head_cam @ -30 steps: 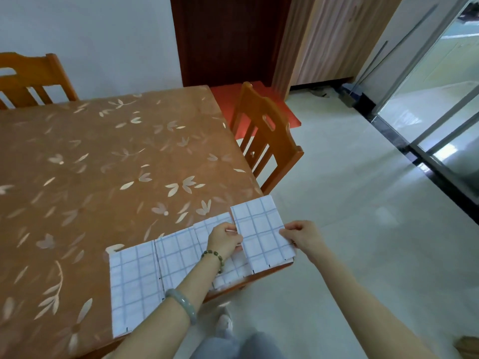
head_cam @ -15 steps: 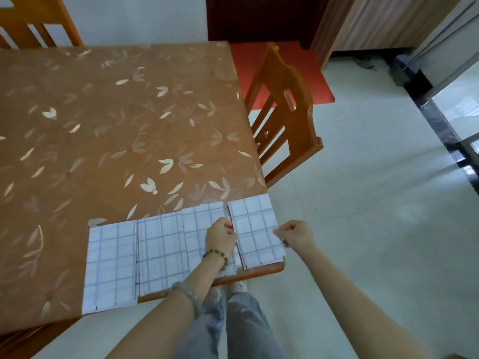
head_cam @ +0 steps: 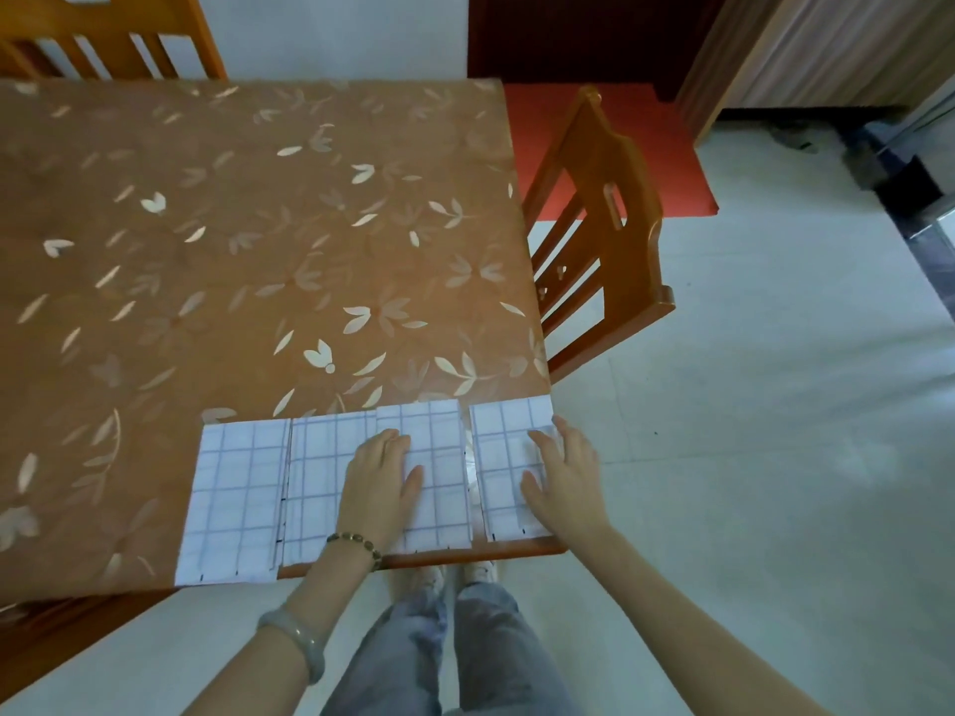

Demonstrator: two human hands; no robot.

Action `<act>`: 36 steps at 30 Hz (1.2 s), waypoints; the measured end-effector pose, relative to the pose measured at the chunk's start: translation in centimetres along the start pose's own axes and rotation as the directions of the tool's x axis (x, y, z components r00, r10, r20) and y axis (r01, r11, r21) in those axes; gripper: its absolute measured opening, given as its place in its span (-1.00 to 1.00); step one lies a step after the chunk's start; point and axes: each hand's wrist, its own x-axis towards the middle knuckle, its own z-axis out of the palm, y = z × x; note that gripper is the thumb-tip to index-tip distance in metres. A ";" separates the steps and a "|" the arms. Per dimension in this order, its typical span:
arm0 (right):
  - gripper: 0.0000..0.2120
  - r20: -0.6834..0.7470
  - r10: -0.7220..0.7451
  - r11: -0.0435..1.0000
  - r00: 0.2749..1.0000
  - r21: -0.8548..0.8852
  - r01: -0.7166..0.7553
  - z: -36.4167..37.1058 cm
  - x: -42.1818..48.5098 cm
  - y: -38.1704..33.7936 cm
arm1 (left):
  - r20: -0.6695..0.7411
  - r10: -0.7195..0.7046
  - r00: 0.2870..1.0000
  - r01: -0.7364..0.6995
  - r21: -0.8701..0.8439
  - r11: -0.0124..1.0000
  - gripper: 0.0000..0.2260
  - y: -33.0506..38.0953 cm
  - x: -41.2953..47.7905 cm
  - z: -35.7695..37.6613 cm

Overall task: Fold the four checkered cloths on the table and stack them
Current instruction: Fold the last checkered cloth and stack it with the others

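Now | left hand (head_cam: 380, 478) flat on 3rd cloth (head_cam: 442, 509) | right hand (head_cam: 563, 483) flat on 4th cloth (head_cam: 498, 447)

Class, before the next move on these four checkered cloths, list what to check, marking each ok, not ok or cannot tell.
1. Leftmost cloth, second cloth, third cloth and rightmost cloth on the table: ok.
2. Right hand flat on rightmost cloth: ok.
3. Left hand clear of it: ok.
4. Table showing between third and rightmost cloths: ok.
5. Cloths already folded: cannot tell.
6. Stack begun: not ok, all lie side by side.
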 end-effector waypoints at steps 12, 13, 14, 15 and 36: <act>-0.19 0.493 -0.267 0.853 0.828 -0.280 0.441 5.3 -0.9 -6.4 | 0.282 0.111 0.953 -0.218 0.386 0.896 -0.31 -5.7 -2.7 1.9; -0.23 0.492 -0.260 0.853 0.831 -0.286 0.437 5.3 -1.0 -6.2 | 0.283 0.123 0.951 -0.230 0.386 0.893 -0.30 -5.8 -2.6 2.1; -0.24 0.496 -0.251 0.858 0.831 -0.283 0.428 5.3 -1.1 -6.0 | 0.287 0.126 0.950 -0.236 0.389 0.890 -0.29 -5.7 -2.6 2.0; -0.23 0.496 -0.241 0.867 0.834 -0.277 0.415 5.1 -1.2 -5.8 | 0.288 0.130 0.949 -0.240 0.388 0.890 -0.29 -5.5 -2.6 2.0; -0.34 0.541 -0.481 0.719 0.689 -0.206 0.664 7.2 -1.1 -15.2 | 0.149 -0.040 0.988 -0.018 0.369 0.929 -0.39 -11.8 -5.4 -0.5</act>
